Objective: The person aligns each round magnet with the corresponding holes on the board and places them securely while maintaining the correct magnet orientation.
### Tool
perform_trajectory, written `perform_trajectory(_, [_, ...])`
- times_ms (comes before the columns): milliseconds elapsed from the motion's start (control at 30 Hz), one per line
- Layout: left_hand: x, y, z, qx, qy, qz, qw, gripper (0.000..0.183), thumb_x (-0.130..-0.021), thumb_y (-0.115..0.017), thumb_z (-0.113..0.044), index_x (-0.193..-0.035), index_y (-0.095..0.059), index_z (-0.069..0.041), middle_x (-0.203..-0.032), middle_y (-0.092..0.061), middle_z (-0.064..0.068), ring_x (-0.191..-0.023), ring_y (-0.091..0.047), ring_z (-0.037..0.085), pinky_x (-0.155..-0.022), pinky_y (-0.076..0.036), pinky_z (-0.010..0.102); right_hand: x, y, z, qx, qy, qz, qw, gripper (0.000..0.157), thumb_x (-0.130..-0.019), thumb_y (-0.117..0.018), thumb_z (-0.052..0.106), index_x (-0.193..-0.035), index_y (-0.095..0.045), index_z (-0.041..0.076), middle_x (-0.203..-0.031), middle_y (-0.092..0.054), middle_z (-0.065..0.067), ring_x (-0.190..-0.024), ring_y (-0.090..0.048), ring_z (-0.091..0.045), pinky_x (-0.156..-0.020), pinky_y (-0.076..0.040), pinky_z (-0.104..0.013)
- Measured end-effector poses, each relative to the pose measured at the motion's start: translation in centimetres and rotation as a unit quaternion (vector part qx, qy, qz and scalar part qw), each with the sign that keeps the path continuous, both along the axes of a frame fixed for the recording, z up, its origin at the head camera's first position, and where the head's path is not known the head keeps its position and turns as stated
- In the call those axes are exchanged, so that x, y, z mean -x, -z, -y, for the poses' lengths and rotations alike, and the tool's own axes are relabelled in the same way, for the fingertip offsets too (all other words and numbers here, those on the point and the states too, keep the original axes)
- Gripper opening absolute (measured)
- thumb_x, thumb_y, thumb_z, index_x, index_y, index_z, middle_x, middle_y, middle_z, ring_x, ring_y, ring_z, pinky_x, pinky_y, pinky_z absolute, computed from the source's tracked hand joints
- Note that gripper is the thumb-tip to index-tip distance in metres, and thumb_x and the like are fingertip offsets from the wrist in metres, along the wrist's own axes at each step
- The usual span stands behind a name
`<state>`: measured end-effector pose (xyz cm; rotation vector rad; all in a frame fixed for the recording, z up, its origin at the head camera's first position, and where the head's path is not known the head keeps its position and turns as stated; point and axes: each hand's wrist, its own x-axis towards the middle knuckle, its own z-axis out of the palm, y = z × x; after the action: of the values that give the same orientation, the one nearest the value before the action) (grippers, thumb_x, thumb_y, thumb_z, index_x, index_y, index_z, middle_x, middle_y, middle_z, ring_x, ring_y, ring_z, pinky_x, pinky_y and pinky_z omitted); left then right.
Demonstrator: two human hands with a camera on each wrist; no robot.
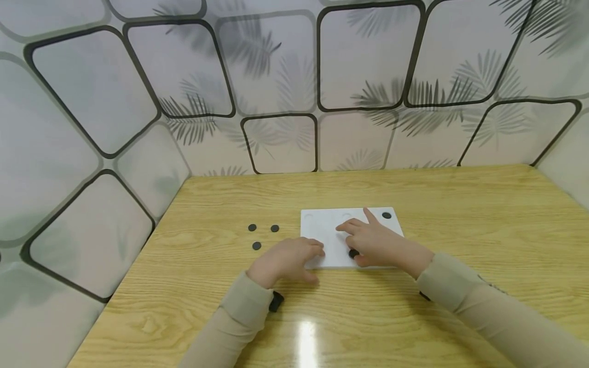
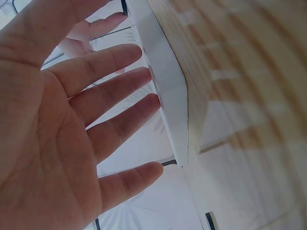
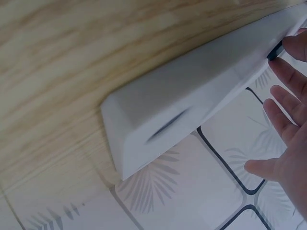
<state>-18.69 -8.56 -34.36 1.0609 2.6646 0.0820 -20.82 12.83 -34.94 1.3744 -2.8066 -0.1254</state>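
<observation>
A white board (image 1: 329, 234) with shallow round recesses lies on the table. My right hand (image 1: 375, 240) is over its right half, thumb and index finger pinching a black disc (image 3: 275, 51) at the board's surface. The other fingers of that hand are spread. Another black disc (image 1: 386, 215) sits at the board's far right corner. My left hand (image 1: 290, 258) lies at the board's left end with its fingers extended, fingertips against the board in the left wrist view; it holds nothing. Left of the board are three loose black discs, one of them (image 1: 256, 246) nearest that hand.
The wooden table (image 1: 483, 245) extends on all sides of the board. A patterned wall covering (image 1: 285, 138) rises behind the table and along its left side. Black wrist pieces, one (image 1: 276, 301) at the left cuff, show below the sleeves.
</observation>
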Motion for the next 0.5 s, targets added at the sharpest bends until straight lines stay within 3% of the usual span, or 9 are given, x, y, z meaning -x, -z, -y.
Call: perform_trajectory(500, [-0.01, -0.09, -0.01, 0.003, -0.001, 0.003, 1.0, 0.051, -0.077, -0.067, -0.037, -0.121, -0.054, -0.015, -0.13, -0.044, -0.002, -0.117, -0.042, 0.016, -0.096, -0.035, 0.028, -0.19, -0.19, -0.25, 0.013, -0.005, 0.016, 1.0, 0.01, -0.075, -0.069, 0.016, -0.07, -0.062, 0.014, -0.12, -0.051, -0.008, -0.114, -0.042, -0.026, -0.091, -0.02, -0.067])
